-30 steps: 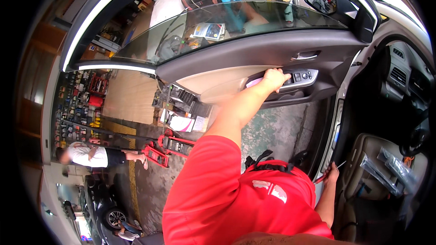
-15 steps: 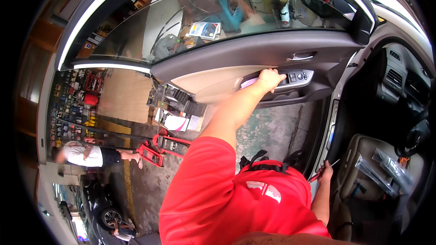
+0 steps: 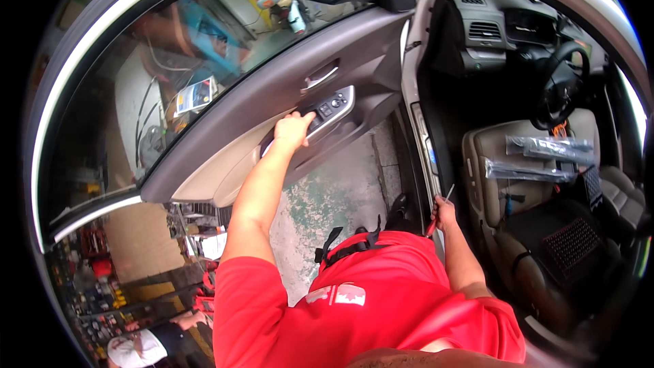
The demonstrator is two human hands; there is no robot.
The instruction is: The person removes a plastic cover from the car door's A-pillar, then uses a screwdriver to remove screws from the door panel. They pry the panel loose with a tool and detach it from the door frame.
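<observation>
My left hand (image 3: pixel 293 129) is closed over the armrest of the open car door (image 3: pixel 221 157), its thumb at the window switch panel (image 3: pixel 332 109). The undersides of its fingers are hidden. Above the panel sits a silver inner door handle (image 3: pixel 321 75). The tinted window glass (image 3: pixel 204 54) fills the door frame as far as I can see. My right hand (image 3: pixel 445 212) is closed around a screwdriver (image 3: pixel 432 227) with a red handle, its thin shaft pointing up beside the door sill.
Beige front seat (image 3: pixel 482 153) carries clear-wrapped long parts (image 3: pixel 548 148) and a dark beaded cushion (image 3: pixel 572 249). Beyond it are the steering wheel (image 3: pixel 562 85) and dashboard. A person in a white top (image 3: pixel 136 349) is at lower left, near red jack equipment and shelves.
My view has turned right, showing more of the car's interior. The window glass has risen; its top edge no longer shows inside the frame. Both hands keep their holds.
</observation>
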